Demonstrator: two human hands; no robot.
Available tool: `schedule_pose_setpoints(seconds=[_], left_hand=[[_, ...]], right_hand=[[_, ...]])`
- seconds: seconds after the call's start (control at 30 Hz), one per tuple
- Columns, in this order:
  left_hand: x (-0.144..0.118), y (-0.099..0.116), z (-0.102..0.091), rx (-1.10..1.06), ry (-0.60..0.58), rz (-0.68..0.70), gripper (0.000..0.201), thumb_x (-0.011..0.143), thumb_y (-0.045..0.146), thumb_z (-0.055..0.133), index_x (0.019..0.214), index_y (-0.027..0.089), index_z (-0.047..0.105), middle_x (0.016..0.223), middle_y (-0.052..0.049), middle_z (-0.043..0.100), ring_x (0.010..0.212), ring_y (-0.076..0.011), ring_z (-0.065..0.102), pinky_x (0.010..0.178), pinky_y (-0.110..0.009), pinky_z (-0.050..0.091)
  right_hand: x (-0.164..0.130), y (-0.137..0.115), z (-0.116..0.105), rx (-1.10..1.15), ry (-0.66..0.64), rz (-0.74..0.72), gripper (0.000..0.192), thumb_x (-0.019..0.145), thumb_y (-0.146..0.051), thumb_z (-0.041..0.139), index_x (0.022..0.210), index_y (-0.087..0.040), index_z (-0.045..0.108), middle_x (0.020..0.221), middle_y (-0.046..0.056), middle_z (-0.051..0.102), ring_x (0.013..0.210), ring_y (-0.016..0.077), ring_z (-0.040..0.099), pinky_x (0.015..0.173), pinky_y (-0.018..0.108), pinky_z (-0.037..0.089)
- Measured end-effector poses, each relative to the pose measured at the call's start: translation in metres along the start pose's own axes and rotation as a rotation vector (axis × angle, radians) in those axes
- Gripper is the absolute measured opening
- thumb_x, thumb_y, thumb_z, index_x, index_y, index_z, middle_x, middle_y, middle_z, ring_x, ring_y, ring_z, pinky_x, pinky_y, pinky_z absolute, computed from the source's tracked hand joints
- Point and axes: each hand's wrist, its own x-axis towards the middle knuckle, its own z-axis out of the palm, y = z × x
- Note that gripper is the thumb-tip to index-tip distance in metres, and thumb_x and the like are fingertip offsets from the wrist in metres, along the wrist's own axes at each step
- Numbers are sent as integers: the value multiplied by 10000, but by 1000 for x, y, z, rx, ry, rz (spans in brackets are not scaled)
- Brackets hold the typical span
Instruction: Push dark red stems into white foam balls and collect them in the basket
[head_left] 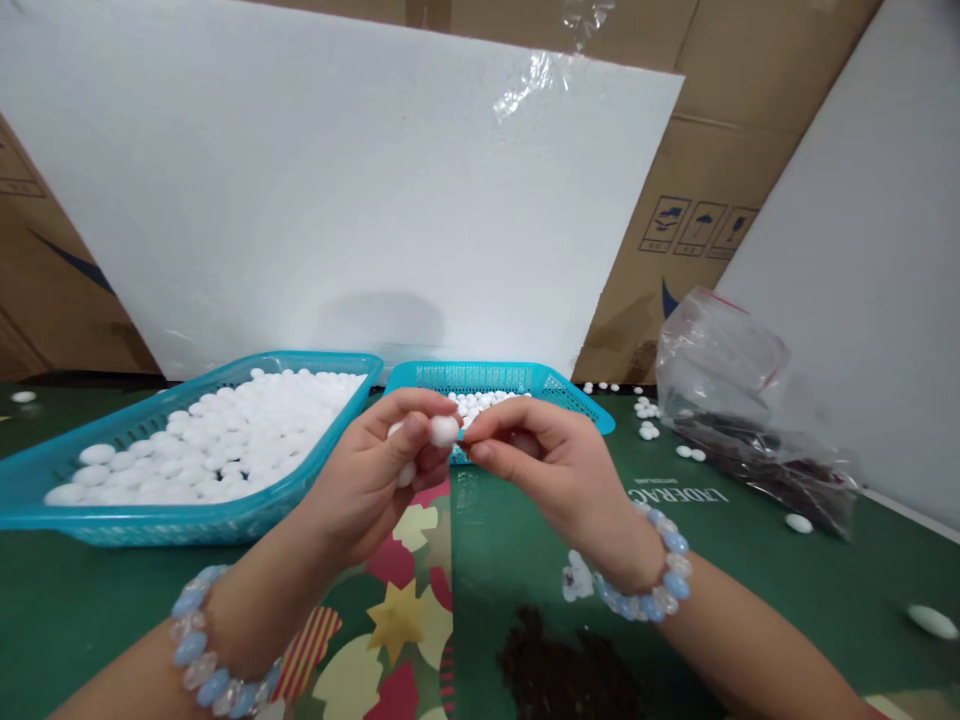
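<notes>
Both hands meet above the green worktop. The left hand pinches a white bead at its fingertips, another bead tucked beneath; the right hand grips the same bead's other side. Just beyond them sits a small blue basket; a larger basket of beads lies left of the left hand.

We work at a table covered in a dark green printed cloth with coloured star shapes near its front edge. On it at the left rests a large turquoise plastic mesh basket of white oval pieces, and just beside it a smaller turquoise mesh basket. At the right lies a crumpled clear plastic bag of dark bits. Loose white oval pieces are scattered near it, and a dark crumbly heap lies at the front.
</notes>
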Motion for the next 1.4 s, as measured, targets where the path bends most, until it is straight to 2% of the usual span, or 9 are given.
schedule_pose_setpoints(seconds=[0.23,0.47,0.57,0.63,0.8,0.93,1.4], left_hand=[[1,-3,0,48,162,-62,236,369,333,665,506,175,554,409,48,447,356,-20,337,340,-117,272],[-1,-1,4,62,183,-53,205,366,294,669,482,175,550,397,50,446,349,-23,354,338,-123,292],[-1,0,5,77,196,-18,142,389,210,664,481,177,561,462,36,506,366,-26,385,342,-120,310],[-2,1,6,91,189,3,115,416,163,649,497,183,570,522,28,541,376,-26,398,344,-118,317],[-4,1,7,98,140,23,106,457,149,631,537,195,580,512,30,536,331,-12,375,305,-107,293],[-6,0,7,82,79,53,106,468,134,628,531,207,583,414,56,466,316,-7,383,310,-89,304],[-11,0,11,58,27,129,96,474,105,627,496,187,583,522,52,473,368,-47,483,314,-105,397]], right_hand=[[1,3,-4,126,-54,37,36,617,-130,521,607,-164,525,609,-42,518,481,10,420,405,122,322],[0,3,-6,110,-78,72,20,620,-158,517,604,-153,505,546,-48,466,418,3,337,359,128,259],[0,2,-8,111,-81,69,17,616,-160,510,607,-154,498,540,-45,456,414,9,332,352,132,256],[0,1,-8,94,-82,69,16,617,-162,506,608,-157,493,527,-45,444,412,14,328,350,136,255],[1,0,-8,12,-71,60,12,621,-172,493,610,-168,490,544,-32,448,456,39,361,391,161,292],[0,-1,-8,-29,-63,56,19,613,-179,492,598,-167,492,531,-25,449,493,60,400,405,173,304],[-5,-4,-6,58,-64,-54,91,620,-87,498,578,-167,495,552,-35,483,507,45,469,453,154,396]])
